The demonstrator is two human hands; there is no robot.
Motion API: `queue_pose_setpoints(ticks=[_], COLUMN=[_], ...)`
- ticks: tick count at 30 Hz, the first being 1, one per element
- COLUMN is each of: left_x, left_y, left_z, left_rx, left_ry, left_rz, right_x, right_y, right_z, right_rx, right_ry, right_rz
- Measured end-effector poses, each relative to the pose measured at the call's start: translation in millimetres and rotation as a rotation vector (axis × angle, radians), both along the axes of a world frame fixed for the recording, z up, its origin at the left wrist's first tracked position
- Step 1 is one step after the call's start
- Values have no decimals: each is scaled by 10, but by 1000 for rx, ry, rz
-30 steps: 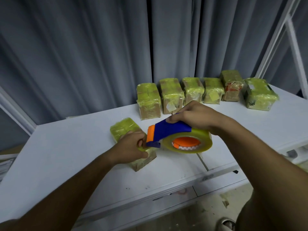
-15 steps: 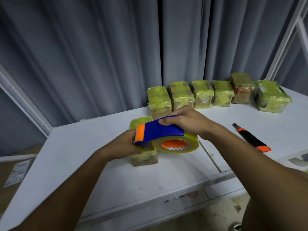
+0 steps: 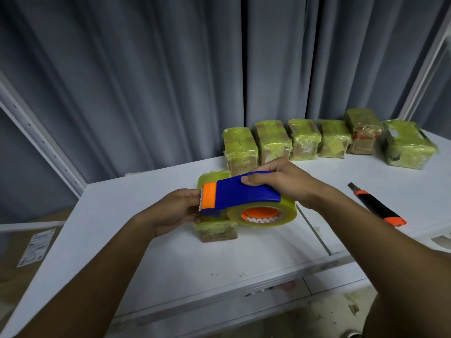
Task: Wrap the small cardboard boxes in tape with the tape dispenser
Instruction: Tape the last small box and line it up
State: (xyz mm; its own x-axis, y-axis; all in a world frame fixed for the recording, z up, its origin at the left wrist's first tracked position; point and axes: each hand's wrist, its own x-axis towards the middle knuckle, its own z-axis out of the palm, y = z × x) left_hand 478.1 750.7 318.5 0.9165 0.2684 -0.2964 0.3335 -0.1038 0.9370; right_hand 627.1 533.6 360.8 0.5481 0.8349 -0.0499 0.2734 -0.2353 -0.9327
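A small cardboard box [image 3: 217, 230] covered in yellowish tape lies on the white table [image 3: 170, 259], mostly hidden behind the dispenser. My right hand [image 3: 278, 184] grips the blue and orange tape dispenser [image 3: 244, 195] from above, holding it over the box; its yellowish tape roll [image 3: 263, 213] hangs below. My left hand [image 3: 175, 211] holds the box's left side, fingers beside the dispenser's orange cutter end.
Several taped boxes [image 3: 305, 140] stand in a row at the back of the table by the grey curtain. A black and orange utility knife [image 3: 377, 206] lies on the table at the right. A white frame post [image 3: 41, 140] rises at the left.
The dispenser has slid left over the box, its cutter end now by my left hand. The view shifted left, bringing the utility knife into sight.
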Motion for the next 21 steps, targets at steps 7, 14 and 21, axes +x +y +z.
queue_pose_setpoints(ticks=[7, 14, 21], left_x=[29, 59, 48], left_y=[11, -32, -50], left_z=[19, 21, 45], left_rx=[51, 131, 235], left_ry=[29, 59, 90], left_rz=[3, 8, 59], right_x=[41, 50, 46], right_y=[5, -1, -41], right_z=[-3, -21, -5], right_rx=[-13, -26, -5], right_ry=[-3, -18, -19], right_rz=[-8, -8, -2])
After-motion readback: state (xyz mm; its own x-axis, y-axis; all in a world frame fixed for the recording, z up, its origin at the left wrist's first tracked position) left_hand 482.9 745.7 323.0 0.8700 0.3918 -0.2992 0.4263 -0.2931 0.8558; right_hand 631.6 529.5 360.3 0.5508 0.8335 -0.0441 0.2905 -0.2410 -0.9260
